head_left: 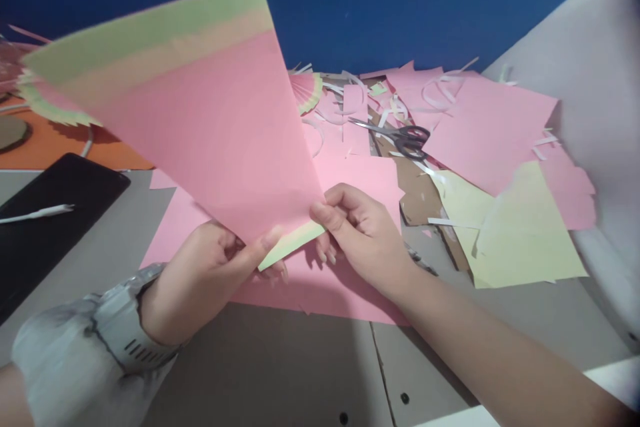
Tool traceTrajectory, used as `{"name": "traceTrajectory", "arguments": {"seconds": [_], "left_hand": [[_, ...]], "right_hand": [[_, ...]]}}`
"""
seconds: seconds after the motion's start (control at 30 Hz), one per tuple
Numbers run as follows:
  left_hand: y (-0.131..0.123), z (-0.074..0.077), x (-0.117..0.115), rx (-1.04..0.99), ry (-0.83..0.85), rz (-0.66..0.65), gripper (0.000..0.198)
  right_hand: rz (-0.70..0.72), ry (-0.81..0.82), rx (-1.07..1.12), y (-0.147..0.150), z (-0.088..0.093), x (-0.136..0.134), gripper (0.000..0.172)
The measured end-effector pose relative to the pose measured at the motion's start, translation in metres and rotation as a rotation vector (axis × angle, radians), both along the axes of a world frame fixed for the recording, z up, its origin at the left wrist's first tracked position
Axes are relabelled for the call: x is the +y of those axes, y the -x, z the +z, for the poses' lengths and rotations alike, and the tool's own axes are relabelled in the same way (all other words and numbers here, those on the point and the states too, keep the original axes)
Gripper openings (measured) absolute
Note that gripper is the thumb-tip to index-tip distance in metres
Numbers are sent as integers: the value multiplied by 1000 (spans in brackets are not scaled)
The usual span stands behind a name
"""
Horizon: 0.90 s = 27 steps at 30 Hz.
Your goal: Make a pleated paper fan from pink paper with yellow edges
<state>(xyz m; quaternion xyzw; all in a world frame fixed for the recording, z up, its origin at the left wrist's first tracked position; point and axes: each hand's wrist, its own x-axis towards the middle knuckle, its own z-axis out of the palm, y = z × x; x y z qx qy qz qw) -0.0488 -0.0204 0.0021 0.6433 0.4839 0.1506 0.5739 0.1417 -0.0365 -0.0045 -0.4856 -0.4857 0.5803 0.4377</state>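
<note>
— What sort of place is this?
— A papercraft corner: a flat grey tabletop against a plain dark-blue wall.
— What shows the craft?
— Loose pink paper sheets, thin white paper offcuts, metal scissors with black looped handles, and a large green-edged pink paper panel.
— Home or classroom?
— The view doesn't settle that.

bare left hand: near left, thumb over curled fingers | bare right hand: thumb-finger pinch | bare right forearm: slants in from near right
</note>
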Motion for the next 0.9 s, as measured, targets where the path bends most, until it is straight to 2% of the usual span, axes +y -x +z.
{"name": "traceTrajectory", "arguments": {"seconds": [0.13,0.27,0.33,0.43,0.5,0.6,0.67,0.77,0.83,0.9], "left_hand": [[1,1,0,-55,-47,18,46],[-1,-2,-1,-103,-301,240,30],[-1,-3,-1,-60,-340,263,30],[-2,-1,-1,-22,-330,206,28],[-2,3,-1,-36,-262,203,27],[0,8,-2,-98,-78,283,30],[1,9,-2,-108,-56,338,28],[3,8,-3,-99,-67,278,23],[3,8,-4,-130,-27,210,19],[4,8,-5,-191,40,207,17]], "right_hand": [[53,74,55,1,-1,-1,21],[188,205,73,2,1,-3,23],[234,209,52,1,4,-3,27],[244,198,-23,0,6,-3,31],[247,210,-63,0,7,-3,30],[276,200,-90,-1,7,-2,29],[290,122,-137,-1,8,-2,33],[278,3,-193,-3,9,-2,36],[285,12,-202,-4,9,-3,35],[318,26,-223,-4,8,-3,36]]}}
